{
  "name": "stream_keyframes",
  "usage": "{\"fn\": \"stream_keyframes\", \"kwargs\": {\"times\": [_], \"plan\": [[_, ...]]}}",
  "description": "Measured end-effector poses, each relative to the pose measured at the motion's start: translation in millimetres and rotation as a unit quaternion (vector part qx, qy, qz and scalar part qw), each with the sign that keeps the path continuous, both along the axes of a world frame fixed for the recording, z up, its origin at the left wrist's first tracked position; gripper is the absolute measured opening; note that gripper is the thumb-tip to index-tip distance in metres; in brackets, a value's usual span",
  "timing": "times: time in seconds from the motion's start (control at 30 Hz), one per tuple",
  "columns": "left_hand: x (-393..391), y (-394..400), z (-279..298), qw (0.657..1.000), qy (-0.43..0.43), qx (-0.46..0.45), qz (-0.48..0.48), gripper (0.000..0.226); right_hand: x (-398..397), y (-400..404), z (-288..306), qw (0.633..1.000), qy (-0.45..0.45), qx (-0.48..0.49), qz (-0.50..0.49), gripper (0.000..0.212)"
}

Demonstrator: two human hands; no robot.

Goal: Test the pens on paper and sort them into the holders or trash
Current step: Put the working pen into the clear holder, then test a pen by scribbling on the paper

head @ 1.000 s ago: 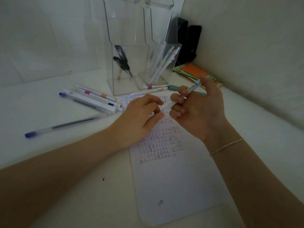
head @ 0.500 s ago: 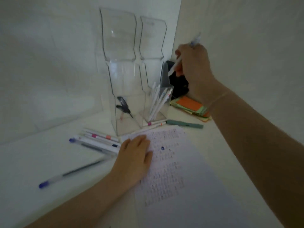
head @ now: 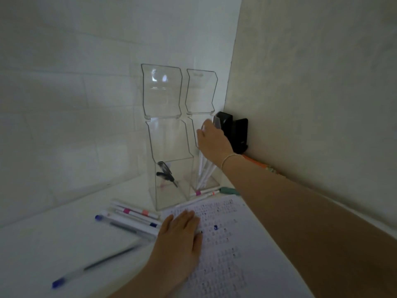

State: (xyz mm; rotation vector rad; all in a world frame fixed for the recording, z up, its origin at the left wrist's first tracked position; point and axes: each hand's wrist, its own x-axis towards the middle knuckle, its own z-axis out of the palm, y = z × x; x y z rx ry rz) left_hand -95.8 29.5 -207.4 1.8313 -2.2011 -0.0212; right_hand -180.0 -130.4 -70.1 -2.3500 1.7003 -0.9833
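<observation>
On the far left of the white tabletop (head: pixel 53 244) lies a clear-barrelled pen with a blue cap (head: pixel 94 268), blurred, and just beyond it a loose cluster of white pens with pink, orange and blue bands (head: pixel 133 218), all seemingly still waiting to be tried.

Next comes the left hand (head: pixel 178 239), lying flat with its fingers straight and close together, pressing the corner of the white sheet of paper covered in rows of small test marks (head: pixel 232 250) to keep it steady.

Behind it stands the left clear acrylic holder (head: pixel 169 164), tall and open at the front; at the bottom it holds a couple of dark pens leaning crosswise.

Beside it, touching, is the right clear acrylic holder (head: pixel 202 108), with a sheaf of white pens (head: pixel 204 171) standing tilted inside. The right hand (head: pixel 212 140) is reaching into its opening; the fingers are turned away and blurred, so whether they grip a pen I cannot tell. The step in hand looks to be dropping a tested pen among the white ones.

The next move, I would judge, calls for a fresh pen from the cluster on the left and a scribble on the sheet.

At the holders' feet lie two more white pens (head: pixel 206 192) and a teal marker (head: pixel 228 191). In the corner stands a black device (head: pixel 234 132).
</observation>
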Motion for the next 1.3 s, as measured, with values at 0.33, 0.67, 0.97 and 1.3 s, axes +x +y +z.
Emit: {"fn": "stream_keyframes", "kwargs": {"times": [0.33,0.67,0.97,1.3], "plan": [[2,-4,-9,0.999,0.030,-0.021,-0.009,0.048,-23,22,-16,0.958,0.012,-0.279,0.066,0.014],[4,-3,-14,0.997,0.038,-0.073,-0.007,0.042,-46,39,-96,0.901,0.381,-0.073,0.196,0.031],[3,-4,-14,0.996,0.062,-0.067,0.001,0.045,-27,43,-90,0.902,0.404,0.034,0.147,0.027],[1,4,2,0.957,0.241,-0.163,-0.020,0.038,-22,58,-11,0.918,0.292,0.225,0.142,0.018]]}}
